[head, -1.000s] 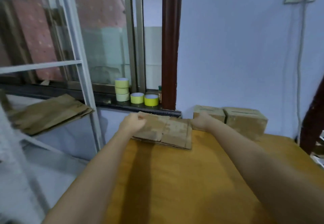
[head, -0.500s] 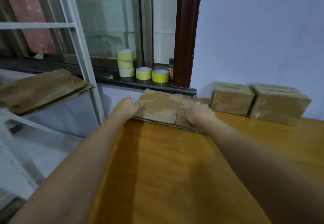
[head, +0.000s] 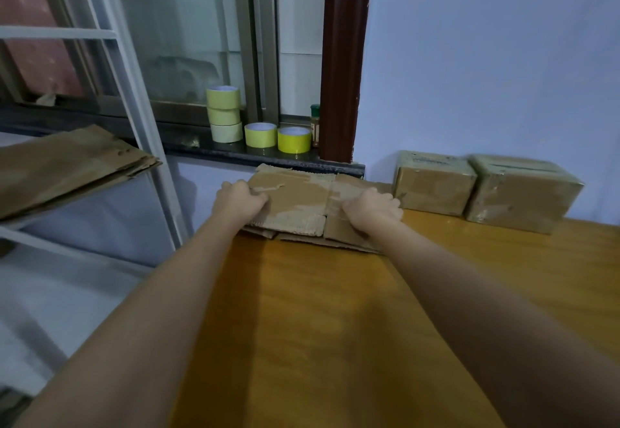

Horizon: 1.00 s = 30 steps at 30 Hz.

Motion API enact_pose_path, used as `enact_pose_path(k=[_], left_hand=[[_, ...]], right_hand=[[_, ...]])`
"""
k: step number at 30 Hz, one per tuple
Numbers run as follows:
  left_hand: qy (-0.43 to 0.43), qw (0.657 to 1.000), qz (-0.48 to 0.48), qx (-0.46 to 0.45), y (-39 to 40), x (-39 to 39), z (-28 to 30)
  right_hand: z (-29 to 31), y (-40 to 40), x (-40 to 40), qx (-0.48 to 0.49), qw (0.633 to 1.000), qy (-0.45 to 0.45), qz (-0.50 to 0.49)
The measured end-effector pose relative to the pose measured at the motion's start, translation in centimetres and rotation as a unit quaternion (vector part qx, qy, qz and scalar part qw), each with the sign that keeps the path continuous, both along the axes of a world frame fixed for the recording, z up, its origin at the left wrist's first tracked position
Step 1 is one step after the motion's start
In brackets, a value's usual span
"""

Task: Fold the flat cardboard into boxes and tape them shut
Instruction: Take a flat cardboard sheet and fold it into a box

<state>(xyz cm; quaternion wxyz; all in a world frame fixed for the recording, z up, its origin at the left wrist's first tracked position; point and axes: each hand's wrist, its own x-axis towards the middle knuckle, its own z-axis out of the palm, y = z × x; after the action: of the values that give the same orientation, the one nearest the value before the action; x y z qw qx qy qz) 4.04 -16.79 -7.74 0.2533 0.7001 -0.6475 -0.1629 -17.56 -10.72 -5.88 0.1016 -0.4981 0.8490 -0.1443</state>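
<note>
Both hands, left hand [head: 239,200] and right hand [head: 372,210], grip one flattened cardboard [head: 295,200] at the wooden table [head: 335,327]'s far edge; two taped boxes [head: 432,182] beside, five tape rolls [head: 260,134] behind.

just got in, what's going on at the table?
A person has both hands on a flattened cardboard box at the far edge of the wooden table: left hand grips its left side, right hand its right. It is not yet folded. Two taped boxes sit to the right; tape rolls wait on the windowsill.
</note>
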Motion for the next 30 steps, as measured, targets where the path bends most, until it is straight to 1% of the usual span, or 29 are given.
enact_pose_path(k=[3, 5, 7, 10, 15, 17, 22, 26, 28, 30], left_hand=[[0.028, 1.000, 0.005, 0.006, 1.3, 0.4, 1.1], [0.054, 0.999, 0.007, 0.005, 2.6, 0.9, 2.1], [0.076, 0.997, 0.010, 0.004, 4.1, 1.2, 3.2], [0.096, 0.995, 0.005, 0.003, 7.1, 1.4, 5.0], [0.130, 0.991, -0.012, 0.013, 13.6, 0.9, 7.7], [0.143, 0.989, -0.023, 0.036, 16.3, 0.7, 8.2], [0.172, 0.982, -0.055, 0.063, 23.4, -0.1, 8.1], [0.198, 0.974, -0.065, 0.088, 28.3, -0.1, 8.2], [0.187, 0.973, -0.071, 0.113, 30.6, -0.1, 8.3], [0.194, 0.970, -0.084, 0.122, 32.7, -0.5, 8.4]], right_hand=[[0.9, 0.8, -0.2, -0.020, 0.996, -0.082, -0.002], [1.6, 1.7, -0.3, -0.030, 0.993, -0.118, -0.005], [2.3, 2.9, -0.3, -0.040, 0.990, -0.135, -0.003], [3.7, 5.8, -0.4, -0.051, 0.990, -0.132, -0.001], [5.4, 13.1, -0.8, -0.064, 0.988, -0.142, -0.024], [5.0, 16.5, -1.2, -0.056, 0.986, -0.154, -0.030], [3.9, 24.9, -2.0, -0.032, 0.975, -0.215, -0.040], [3.1, 30.4, -2.0, -0.049, 0.953, -0.295, -0.040], [2.8, 32.6, -1.9, -0.057, 0.940, -0.333, -0.043], [3.2, 34.8, -1.6, -0.061, 0.933, -0.351, -0.043]])
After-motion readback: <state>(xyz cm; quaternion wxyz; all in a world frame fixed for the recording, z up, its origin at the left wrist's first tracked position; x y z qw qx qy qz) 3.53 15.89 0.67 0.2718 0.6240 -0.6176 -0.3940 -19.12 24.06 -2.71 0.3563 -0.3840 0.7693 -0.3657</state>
